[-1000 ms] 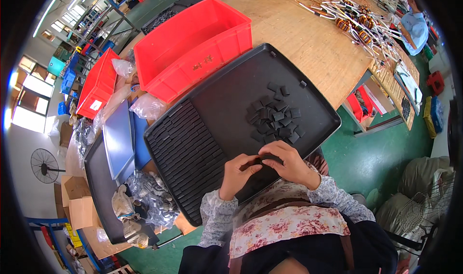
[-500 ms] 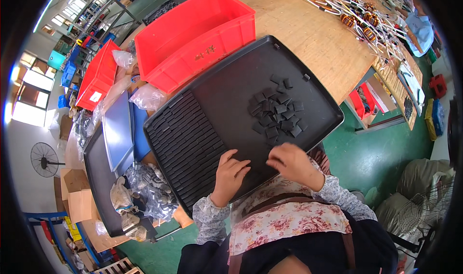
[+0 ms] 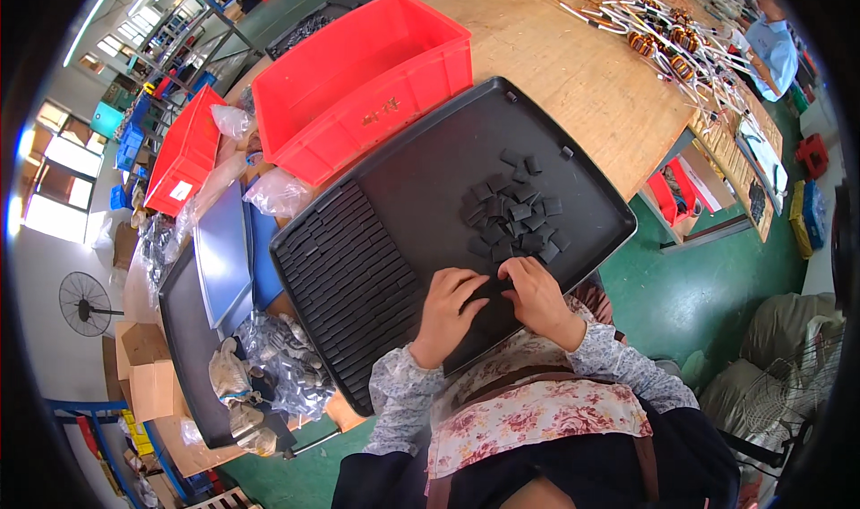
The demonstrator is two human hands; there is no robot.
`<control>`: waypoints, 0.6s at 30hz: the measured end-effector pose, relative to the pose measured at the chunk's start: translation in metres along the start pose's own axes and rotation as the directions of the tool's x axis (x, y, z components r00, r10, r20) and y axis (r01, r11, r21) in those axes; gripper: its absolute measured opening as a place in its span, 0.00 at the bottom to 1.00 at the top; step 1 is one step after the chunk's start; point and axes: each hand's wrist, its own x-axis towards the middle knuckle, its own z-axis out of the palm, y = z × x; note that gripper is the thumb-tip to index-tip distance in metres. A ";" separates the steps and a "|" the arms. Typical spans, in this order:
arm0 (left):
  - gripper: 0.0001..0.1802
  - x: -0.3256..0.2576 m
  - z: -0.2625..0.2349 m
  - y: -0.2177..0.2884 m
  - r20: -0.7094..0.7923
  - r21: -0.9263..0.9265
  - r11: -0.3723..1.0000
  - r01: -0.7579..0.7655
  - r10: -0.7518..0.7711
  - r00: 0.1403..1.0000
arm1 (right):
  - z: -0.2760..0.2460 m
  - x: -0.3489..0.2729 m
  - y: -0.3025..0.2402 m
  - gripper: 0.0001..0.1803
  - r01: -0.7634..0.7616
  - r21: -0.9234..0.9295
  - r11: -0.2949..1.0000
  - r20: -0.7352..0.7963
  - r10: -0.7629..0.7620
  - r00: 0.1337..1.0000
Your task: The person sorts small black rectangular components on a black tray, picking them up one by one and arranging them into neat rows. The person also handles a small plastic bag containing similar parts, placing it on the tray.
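A large black tray (image 3: 421, 164) lies before me. On its left part, small flat black pieces (image 3: 336, 281) lie side by side in long close rows. A loose heap of black pieces (image 3: 515, 209) sits on the right part. Over the tray's near side, my left hand (image 3: 448, 316) is open, thumb and forefinger apart, with nothing visible between them. Close beside it, at the heap's near edge, my right hand (image 3: 540, 303) has its fingers curled in a pinch. Whatever may be between those fingertips is hidden against the black tray.
Behind the tray stands a red bin (image 3: 358, 97); another red bin (image 3: 185, 151) is farther left. Blue panels (image 3: 224, 254), a second black tray (image 3: 193, 348) and gloves (image 3: 230, 373) lie at left. Wired copper coils (image 3: 681, 43) cover the far right bench, near a person (image 3: 772, 52).
My left hand has moved right and up, toward the heap. My right hand has shifted slightly, and the two hands are now closer together. The view has tilted a little.
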 end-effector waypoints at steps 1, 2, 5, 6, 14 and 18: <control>0.21 0.002 0.005 0.000 0.021 0.008 1.000 -0.004 0.004 1.000 | -0.001 0.000 0.000 0.20 0.000 0.041 0.999 0.011 0.000 1.000; 0.20 0.006 0.011 -0.002 0.035 0.013 1.000 0.001 -0.001 0.999 | -0.003 0.000 0.001 0.20 0.011 0.058 0.998 0.015 -0.012 1.000; 0.17 0.010 0.023 -0.003 0.044 0.027 1.000 0.007 -0.008 0.999 | -0.008 0.000 0.004 0.19 0.008 0.146 0.989 0.021 -0.011 1.000; 0.17 0.011 0.024 -0.003 0.068 0.022 1.000 -0.010 0.008 0.998 | -0.013 0.004 0.009 0.17 -0.004 0.141 0.990 0.014 0.002 1.000; 0.09 0.012 0.023 -0.002 0.154 -0.218 0.963 0.159 -0.127 0.980 | -0.061 0.087 0.113 0.25 -0.111 -0.389 0.914 -0.391 -0.055 0.919; 0.07 0.006 0.018 -0.009 0.253 -0.580 0.690 0.434 -0.353 0.901 | -0.054 0.089 0.132 0.23 -0.228 -0.520 0.823 -0.399 0.002 0.917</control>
